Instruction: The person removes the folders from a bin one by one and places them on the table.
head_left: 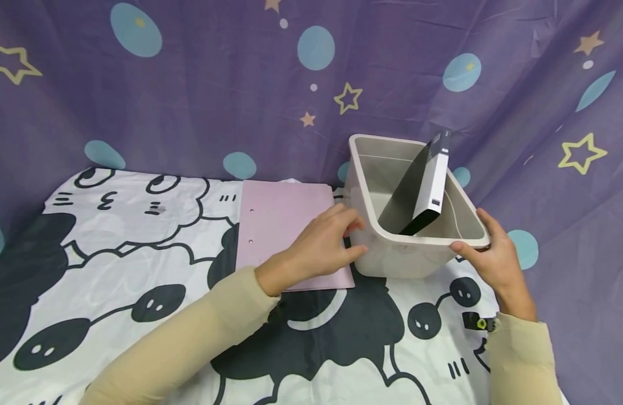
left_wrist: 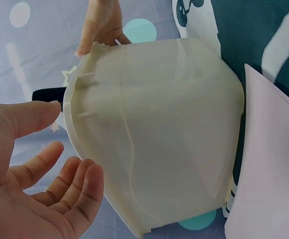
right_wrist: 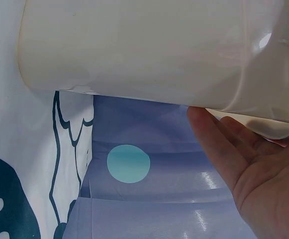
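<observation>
Pale bin (head_left: 404, 259); head view shows likely binder (head_left: 430, 188) inside.

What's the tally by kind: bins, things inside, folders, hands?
Bins: 1, the pale bin
Things inside: 1, the black-and-white item
Folders: 1, the pink folder
Hands: 2, left hand and right hand
Total: 5

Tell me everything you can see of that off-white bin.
The bin looks like glossy off-white plastic, deep and open-topped, with rounded corners and a thick rim. It stands mouth up on printed cloth, a black-and-white box leaning inside. The right hand holds its near right corner; the left hand is beside its left side, touch unclear.
</observation>
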The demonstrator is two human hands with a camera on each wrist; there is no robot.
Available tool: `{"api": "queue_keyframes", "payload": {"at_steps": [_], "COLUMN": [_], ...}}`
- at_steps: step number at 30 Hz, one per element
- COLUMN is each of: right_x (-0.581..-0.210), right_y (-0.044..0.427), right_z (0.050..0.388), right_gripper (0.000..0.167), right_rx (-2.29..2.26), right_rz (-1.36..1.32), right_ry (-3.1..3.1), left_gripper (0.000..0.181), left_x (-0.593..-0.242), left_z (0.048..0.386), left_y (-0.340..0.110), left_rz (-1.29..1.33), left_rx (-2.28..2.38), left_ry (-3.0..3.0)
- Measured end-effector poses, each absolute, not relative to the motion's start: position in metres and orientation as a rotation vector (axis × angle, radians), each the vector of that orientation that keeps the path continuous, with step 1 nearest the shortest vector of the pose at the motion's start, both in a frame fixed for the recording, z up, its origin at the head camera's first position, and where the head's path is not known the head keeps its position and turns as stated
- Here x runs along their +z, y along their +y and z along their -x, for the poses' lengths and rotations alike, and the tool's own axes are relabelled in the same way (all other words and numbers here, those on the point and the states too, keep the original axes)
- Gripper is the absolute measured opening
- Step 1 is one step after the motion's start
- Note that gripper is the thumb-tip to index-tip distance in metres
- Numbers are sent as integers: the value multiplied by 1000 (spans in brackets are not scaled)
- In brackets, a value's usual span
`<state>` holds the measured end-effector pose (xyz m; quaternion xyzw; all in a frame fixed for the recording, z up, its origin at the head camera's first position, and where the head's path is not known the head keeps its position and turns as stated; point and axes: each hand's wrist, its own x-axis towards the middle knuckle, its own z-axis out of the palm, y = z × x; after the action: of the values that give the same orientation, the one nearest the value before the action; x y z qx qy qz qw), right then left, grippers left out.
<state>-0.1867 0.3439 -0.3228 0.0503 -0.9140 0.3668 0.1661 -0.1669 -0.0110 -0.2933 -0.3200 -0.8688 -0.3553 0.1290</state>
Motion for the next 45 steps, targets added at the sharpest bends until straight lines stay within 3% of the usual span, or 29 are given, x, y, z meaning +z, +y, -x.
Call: {"api": "queue_keyframes", "payload": {"at_steps": [17, 45], "right_x": [-321, -321], "right_y": [341, 342], "right_z": [187, 186], "right_gripper": [91, 91], "right_rx": [1052, 1050], "right_rz": [-163, -192], "right_ry": [-2601, -2590], "left_gripper": [27, 41], "left_x": [-282, -262], "left_z": [170, 182], "left_y": [21, 59], "left_rz": [961, 1000], "left_rx": [-1066, -1057], "left_ry": [-2440, -2341]}}
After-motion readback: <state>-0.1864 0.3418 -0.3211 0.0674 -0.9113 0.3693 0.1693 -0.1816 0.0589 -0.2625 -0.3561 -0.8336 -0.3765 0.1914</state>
